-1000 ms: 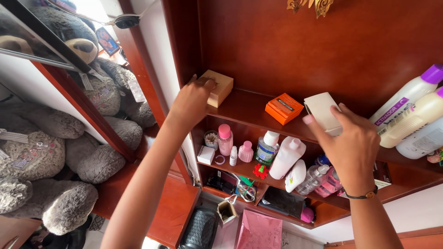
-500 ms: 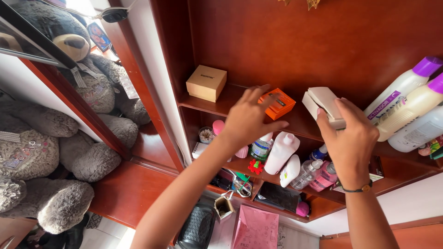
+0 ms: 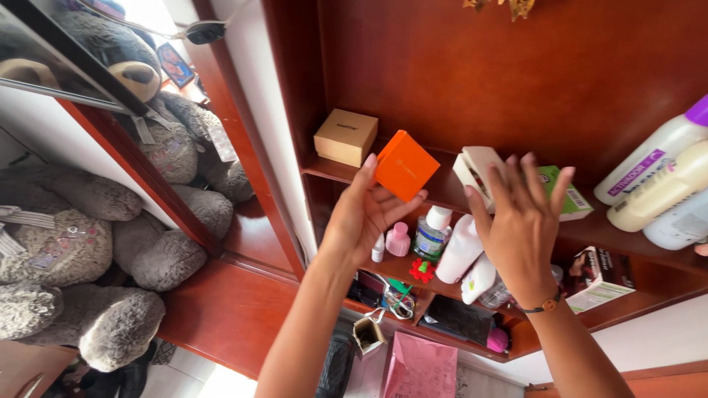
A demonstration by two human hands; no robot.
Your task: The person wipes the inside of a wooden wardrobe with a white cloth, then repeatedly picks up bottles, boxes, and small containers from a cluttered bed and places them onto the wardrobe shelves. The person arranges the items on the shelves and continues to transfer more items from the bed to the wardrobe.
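Setting: dark red wooden shelving (image 3: 457, 74) is filling the view, its shelves running from the upper left down to the right
Plush bears: large grey teddy bears (image 3: 81, 243) are sitting piled in the compartment at the left
Bottles: white bottles with purple caps (image 3: 664, 177) are lying at the right end of the top shelf; smaller bottles and pink-capped jars (image 3: 442, 243) are crowding the shelf below
Left hand: the left hand (image 3: 361, 214) is grasping an orange box (image 3: 404, 165) between thumb and fingers, holding it tilted in front of the top shelf's edge
Right hand: the right hand (image 3: 520, 232) is spreading its fingers loosely over a cream-white box (image 3: 476, 166) on the top shelf; whether it is gripping or only touching cannot be told
Nearby boxes: a tan cardboard box (image 3: 345, 137) is sitting at the shelf's left end, and a green-and-white box (image 3: 564, 199) is lying just right of the right hand
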